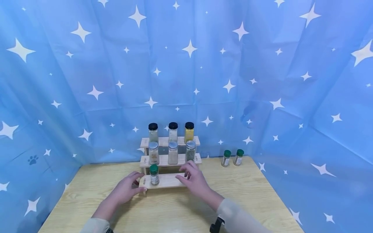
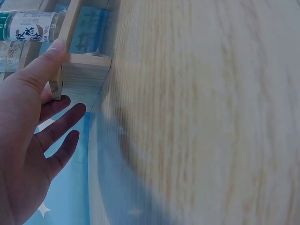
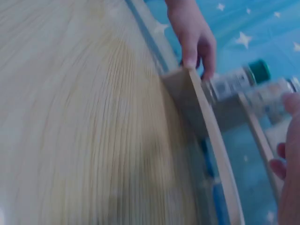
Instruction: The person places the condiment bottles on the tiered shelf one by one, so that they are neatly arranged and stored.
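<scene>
A three-tier wooden spice rack point(image 1: 170, 182) stands on the table. My left hand point(image 1: 125, 190) pinches the left end of its lowest board. In the left wrist view the thumb point(image 2: 47, 61) lies on the board's edge, and the other fingers spread beyond it. Close by, a green-capped spice jar point(image 1: 154, 176) stands on that board's left part. Over the board's right part is my right hand point(image 1: 197, 182), its fingers loosely bent with nothing seen between them. The right wrist view shows only part of this hand point(image 3: 291, 159), at the frame's edge.
Silver-capped jars point(image 1: 173, 153) line the middle tier, and black-capped jars point(image 1: 173, 132) the top one. Two more green-capped jars point(image 1: 225, 159) stand on the table point(image 1: 250, 194) at the back right. A blue star-patterned curtain point(image 1: 180, 81) hangs behind and at both sides.
</scene>
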Demonstrator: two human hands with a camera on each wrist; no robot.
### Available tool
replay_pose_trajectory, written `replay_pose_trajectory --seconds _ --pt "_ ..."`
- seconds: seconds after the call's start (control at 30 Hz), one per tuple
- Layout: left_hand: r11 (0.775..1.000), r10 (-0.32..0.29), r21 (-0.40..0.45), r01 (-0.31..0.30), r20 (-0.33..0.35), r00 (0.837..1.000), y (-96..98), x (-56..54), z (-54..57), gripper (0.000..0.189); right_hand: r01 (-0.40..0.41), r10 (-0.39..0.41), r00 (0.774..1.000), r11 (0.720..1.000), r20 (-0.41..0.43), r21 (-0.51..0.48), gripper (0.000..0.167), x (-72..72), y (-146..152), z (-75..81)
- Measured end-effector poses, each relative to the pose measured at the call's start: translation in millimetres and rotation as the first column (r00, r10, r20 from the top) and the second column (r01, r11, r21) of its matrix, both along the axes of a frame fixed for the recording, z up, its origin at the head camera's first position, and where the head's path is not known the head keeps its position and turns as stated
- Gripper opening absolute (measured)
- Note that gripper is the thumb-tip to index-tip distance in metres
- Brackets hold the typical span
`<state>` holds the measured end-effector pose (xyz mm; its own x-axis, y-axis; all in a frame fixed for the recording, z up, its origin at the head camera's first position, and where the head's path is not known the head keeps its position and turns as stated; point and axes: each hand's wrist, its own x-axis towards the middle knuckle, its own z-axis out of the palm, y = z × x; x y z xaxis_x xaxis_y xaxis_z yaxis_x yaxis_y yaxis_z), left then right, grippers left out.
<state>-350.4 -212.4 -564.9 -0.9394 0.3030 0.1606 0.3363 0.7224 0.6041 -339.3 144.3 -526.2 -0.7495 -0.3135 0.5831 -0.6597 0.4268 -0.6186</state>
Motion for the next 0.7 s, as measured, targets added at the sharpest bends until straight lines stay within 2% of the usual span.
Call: replay_pose_trajectory --seconds 0.13,0.23,0.37,0.5,0.6,0.7 --pt "1.0 0.004 0.001 -0.004 0.002 1.0 -1.3 1.4 -0.4 0.073 0.037 -0.05 0.982 0.997 -0.18 -0.071 0.023 -7.1 38 -6.8" --pt "1.0 0.0 0.003 0.0 -0.001 1.0 -1.9 1.9 0.5 0.073 0.133 -0.158 0.965 0.983 -0.21 -0.126 0.022 -13.9 66 -6.2" --pt "1.0 -0.006 0.004 0.006 -0.001 1.0 -0.9 1.2 1.9 0.072 0.293 -0.315 0.94 0.942 -0.128 -0.165 0.015 -25.6 103 -2.9" --pt "1.0 -0.012 0.002 0.012 0.003 1.0 -0.1 0.5 1.5 0.072 0.436 -0.447 0.894 0.885 -0.036 -0.166 0.013 -42.7 135 -5.1" --pt "1.0 -0.014 0.002 0.014 0.002 1.0 0.0 0.9 1.3 0.072 0.522 -0.522 0.852 0.843 0.031 -0.128 0.021 -53.3 153 -11.3" --pt "1.0 -0.011 0.006 0.011 0.011 1.0 0.3 1.5 1.8 0.072 0.566 -0.562 0.824 0.82 0.075 -0.081 0.032 -60.2 166 -19.0"
